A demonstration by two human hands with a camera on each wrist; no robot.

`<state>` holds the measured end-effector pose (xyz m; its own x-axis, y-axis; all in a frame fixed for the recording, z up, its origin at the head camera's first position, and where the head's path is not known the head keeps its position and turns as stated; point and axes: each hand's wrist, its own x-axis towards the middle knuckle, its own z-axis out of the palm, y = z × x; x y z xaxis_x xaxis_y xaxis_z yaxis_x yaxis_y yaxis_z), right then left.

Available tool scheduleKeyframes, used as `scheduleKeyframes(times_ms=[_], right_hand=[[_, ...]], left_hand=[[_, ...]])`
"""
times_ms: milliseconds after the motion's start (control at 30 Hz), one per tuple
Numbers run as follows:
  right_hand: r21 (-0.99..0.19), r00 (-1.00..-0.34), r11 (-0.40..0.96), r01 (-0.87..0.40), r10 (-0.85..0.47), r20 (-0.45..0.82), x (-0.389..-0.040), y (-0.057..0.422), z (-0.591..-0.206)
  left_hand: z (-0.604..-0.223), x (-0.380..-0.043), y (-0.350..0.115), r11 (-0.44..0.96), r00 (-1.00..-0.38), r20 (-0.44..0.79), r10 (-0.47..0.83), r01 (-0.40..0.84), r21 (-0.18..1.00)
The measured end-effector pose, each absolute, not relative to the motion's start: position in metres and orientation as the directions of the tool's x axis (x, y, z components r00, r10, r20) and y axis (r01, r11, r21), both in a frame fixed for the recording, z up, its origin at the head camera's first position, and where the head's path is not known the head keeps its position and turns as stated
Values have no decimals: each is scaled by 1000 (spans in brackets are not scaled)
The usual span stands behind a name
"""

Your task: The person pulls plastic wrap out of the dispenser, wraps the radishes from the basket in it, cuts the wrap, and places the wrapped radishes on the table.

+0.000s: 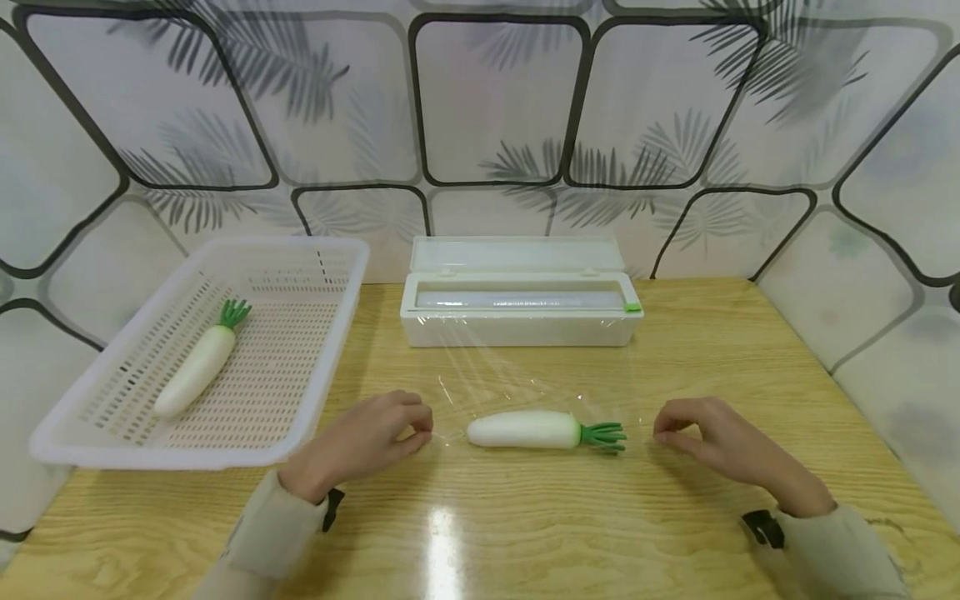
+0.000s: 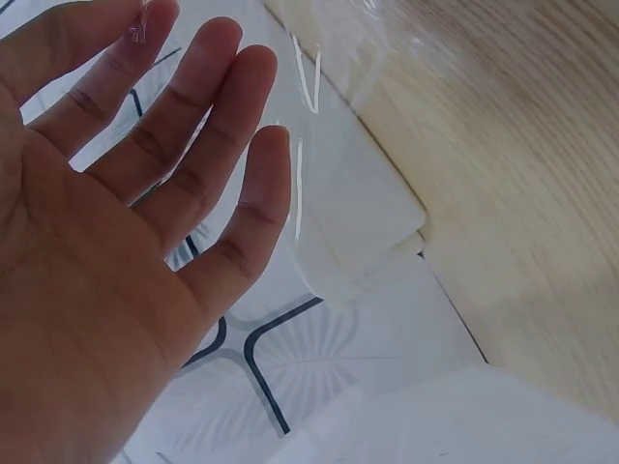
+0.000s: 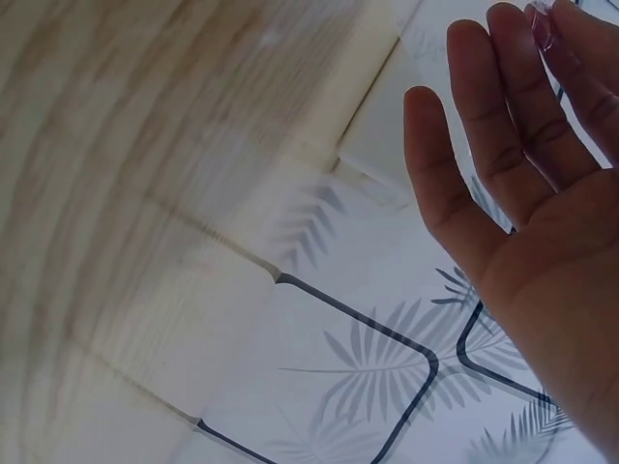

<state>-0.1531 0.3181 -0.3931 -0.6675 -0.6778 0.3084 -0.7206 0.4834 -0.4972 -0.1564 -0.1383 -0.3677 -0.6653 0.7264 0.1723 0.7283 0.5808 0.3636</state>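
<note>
A sheet of clear plastic wrap (image 1: 498,379) stretches from the white wrap dispenser (image 1: 517,332) toward me. My left hand (image 1: 375,437) pinches one corner between thumb and forefinger; in the left wrist view a crumpled bit of wrap (image 2: 141,23) shows at the fingertips. The opposite corner is pinched by my right hand (image 1: 716,442), and wrap (image 3: 545,27) glints at its fingertips in the right wrist view. Between the hands a white radish (image 1: 525,429) lies sideways, its green stalks (image 1: 603,437) toward the right hand. The wrap's front part overlaps the radish in the head view.
At the left stands a white perforated basket (image 1: 330,350) with another white radish (image 1: 195,371) inside. The dispenser's lid (image 1: 517,254) is raised, and a green slider (image 1: 633,307) sits at its right end. A patterned wall covering (image 1: 495,100) rises behind the wooden table (image 1: 570,533).
</note>
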Motion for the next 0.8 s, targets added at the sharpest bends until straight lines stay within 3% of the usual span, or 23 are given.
scheduleKeyframes(times_ms=[200, 500, 800], right_hand=[[-500, -653, 468, -729, -694, 303, -166, 316, -395], [-555, -716, 531, -640, -675, 180, -174, 313, -396], [-541, -712, 546, -640, -686, 150, -177, 305, -397]], left_hand=[[-369, -168, -137, 605, -690, 170, 704, 707, 367], [-382, -179, -129, 684, -739, 119, 663, 663, 306], [-391, -180, -120, 737, -771, 102, 628, 632, 240]])
